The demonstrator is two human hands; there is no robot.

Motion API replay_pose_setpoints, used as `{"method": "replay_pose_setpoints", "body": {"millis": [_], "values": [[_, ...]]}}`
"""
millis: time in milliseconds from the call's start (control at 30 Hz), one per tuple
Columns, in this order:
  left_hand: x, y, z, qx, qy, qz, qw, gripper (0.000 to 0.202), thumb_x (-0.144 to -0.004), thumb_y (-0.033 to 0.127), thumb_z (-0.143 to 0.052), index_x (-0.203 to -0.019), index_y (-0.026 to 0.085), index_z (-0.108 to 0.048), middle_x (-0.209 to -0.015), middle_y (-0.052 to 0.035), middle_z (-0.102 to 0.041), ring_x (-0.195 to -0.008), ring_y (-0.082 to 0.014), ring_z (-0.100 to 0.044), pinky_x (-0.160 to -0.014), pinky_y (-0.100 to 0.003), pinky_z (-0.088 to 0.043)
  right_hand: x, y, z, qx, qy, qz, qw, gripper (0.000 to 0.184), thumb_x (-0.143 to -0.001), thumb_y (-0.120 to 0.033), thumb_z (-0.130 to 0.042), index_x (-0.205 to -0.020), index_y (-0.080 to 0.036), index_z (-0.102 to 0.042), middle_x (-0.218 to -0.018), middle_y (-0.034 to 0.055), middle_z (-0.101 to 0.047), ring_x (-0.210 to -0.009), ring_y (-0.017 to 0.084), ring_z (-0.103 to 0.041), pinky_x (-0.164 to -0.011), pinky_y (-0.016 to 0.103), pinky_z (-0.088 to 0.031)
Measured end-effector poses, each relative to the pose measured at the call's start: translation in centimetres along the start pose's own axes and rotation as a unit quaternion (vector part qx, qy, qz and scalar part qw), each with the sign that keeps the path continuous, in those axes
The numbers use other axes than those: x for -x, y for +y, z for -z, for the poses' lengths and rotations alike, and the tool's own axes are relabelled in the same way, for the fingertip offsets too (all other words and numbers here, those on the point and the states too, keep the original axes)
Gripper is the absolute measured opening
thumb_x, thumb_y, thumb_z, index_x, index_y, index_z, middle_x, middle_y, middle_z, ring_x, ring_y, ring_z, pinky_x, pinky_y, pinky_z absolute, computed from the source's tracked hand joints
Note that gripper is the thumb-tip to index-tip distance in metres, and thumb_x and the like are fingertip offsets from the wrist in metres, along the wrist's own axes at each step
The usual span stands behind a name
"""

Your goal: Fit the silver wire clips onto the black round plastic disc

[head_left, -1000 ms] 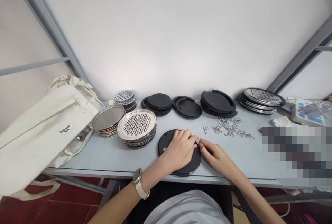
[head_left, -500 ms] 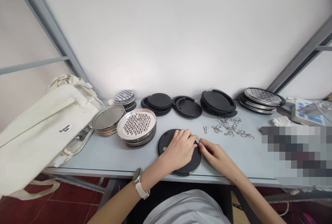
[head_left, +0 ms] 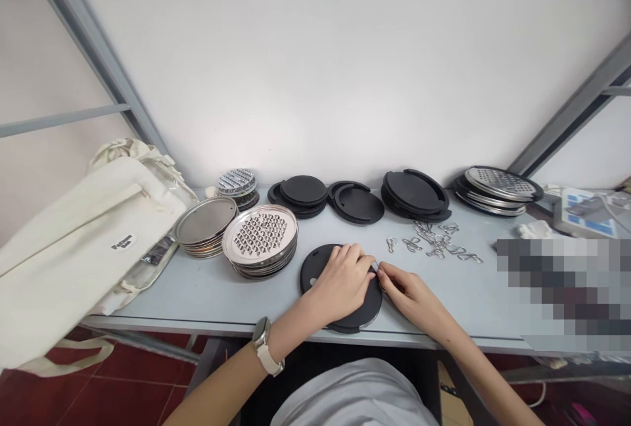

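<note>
A round black disc (head_left: 318, 265) with a small pale round spot lies near the table's front edge. My left hand (head_left: 345, 281) rests across it, fingers curled over its right side and holding it; a watch circles that wrist. At the disc's right rim my right hand (head_left: 401, 286) pinches a small metal clip (head_left: 375, 267), mostly hidden by the fingertips of both hands. Several loose wire clips (head_left: 436, 242) are scattered beyond my right hand. To the left of the disc stands a stack of round metal grater plates (head_left: 261, 235), the top one full of raised teeth.
Plain metal discs (head_left: 207, 221) and smaller grater discs (head_left: 237, 183) are stacked at left. Black round pieces (head_left: 303, 190) and black rings with discs (head_left: 417, 192) line the wall. More grater plates (head_left: 503, 186) sit far right. A cream bag (head_left: 93, 229) leans over the left end.
Both hands stay at the disc's right rim with hardly any movement. The view has shifted very slightly.
</note>
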State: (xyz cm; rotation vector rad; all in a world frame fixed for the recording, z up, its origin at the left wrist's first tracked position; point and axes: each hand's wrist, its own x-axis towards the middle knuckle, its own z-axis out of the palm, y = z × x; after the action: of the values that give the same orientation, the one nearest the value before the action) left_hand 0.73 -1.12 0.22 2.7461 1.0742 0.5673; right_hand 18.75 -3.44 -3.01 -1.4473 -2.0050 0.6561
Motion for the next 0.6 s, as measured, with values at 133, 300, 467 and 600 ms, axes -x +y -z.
{"method": "replay_pose_setpoints", "body": {"millis": [133, 300, 467, 600], "values": [[-0.04, 0.01, 0.01, -0.002, 0.000, -0.001, 1.000, 0.021, -0.097, 0.022, -0.042, -0.115, 0.019, -0.052, -0.103, -0.0071, -0.051, -0.099, -0.0222, -0.049, -0.088, -0.038, -0.041, 0.02, 0.05, 0.00, 0.003, -0.001, -0.001, 1.000, 0.032, -0.097, -0.037, -0.033, -0.070, -0.022, -0.042, -0.062, -0.0028, -0.049, -0.058, 0.014, -0.046, -0.055, 0.025, -0.038], [-0.12, 0.07, 0.09, -0.012, -0.003, -0.009, 1.000, 0.021, -0.098, 0.020, -0.040, -0.114, 0.018, -0.052, -0.102, -0.0070, -0.052, -0.099, -0.0219, -0.050, -0.086, -0.037, -0.040, -0.05, -0.02, 0.05, 0.001, -0.005, -0.002, 1.000, 0.033, -0.097, -0.038, -0.032, -0.071, -0.022, -0.043, -0.064, -0.0022, -0.051, -0.059, 0.015, -0.047, -0.057, 0.025, -0.038], [-0.15, 0.06, 0.21, -0.015, 0.001, -0.017, 1.000, 0.020, -0.098, 0.019, -0.040, -0.113, 0.017, -0.052, -0.102, -0.0066, -0.053, -0.098, -0.0216, -0.050, -0.085, -0.036, -0.040, -0.04, 0.04, 0.05, -0.001, -0.005, -0.005, 1.000, 0.033, -0.097, -0.039, -0.033, -0.070, -0.022, -0.040, -0.062, -0.0031, -0.048, -0.058, 0.015, -0.046, -0.056, 0.024, -0.036], [-0.13, -0.04, 0.17, -0.009, 0.002, -0.017, 1.000, 0.020, -0.098, 0.020, -0.041, -0.114, 0.018, -0.053, -0.102, -0.0061, -0.053, -0.098, -0.0211, -0.050, -0.086, -0.035, -0.039, 0.01, 0.10, 0.05, -0.003, -0.008, -0.010, 1.000, 0.033, -0.097, -0.039, -0.033, -0.070, -0.022, -0.040, -0.063, -0.0030, -0.049, -0.058, 0.015, -0.046, -0.056, 0.025, -0.036]]}}
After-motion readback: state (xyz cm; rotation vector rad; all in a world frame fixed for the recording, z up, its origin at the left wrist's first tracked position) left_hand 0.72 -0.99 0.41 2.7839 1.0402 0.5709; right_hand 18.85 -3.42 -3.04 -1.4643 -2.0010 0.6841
